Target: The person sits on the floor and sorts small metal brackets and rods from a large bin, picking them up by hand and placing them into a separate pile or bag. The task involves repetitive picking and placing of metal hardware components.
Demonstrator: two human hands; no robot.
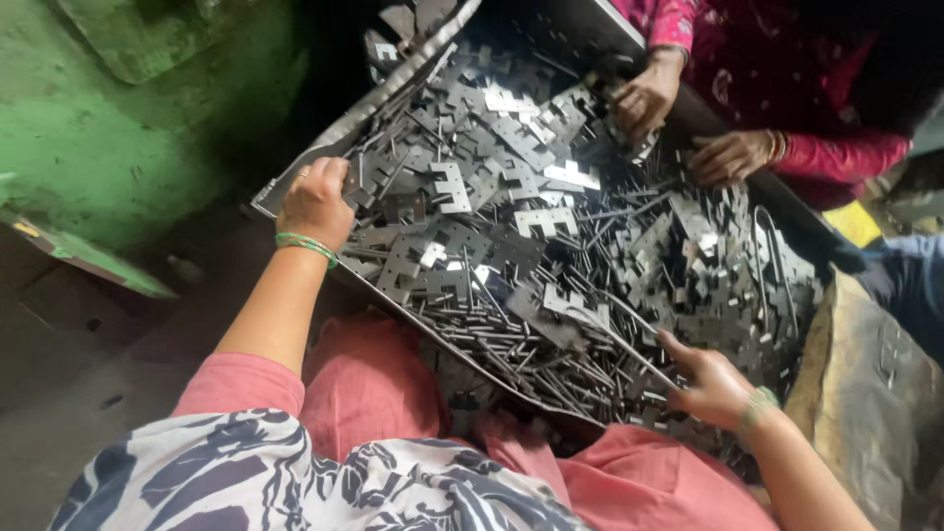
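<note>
Obstacle entry, taken from the metal tray (pixel 295 187): I am seeing stamped plates (pixel 511 167) and rods (pixel 551 354) crowding its whole bed, leaving no gap. A co-worker's hands (pixel 688 128) are blocking the far rim. Bare floor (pixel 88 344) is lying open beside its left rim.

Left hand (pixel 317 202), fingers curled, grips the near-left edge of the metal tray (pixel 295 211), arm bare and extended; right hand (pixel 713 385) reaches palm-down over the tray's near-right corner, fingers spread.

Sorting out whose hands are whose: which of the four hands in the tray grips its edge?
The left hand, with the green bangle, grips the tray's left edge; the others are in the metal pieces.
</note>
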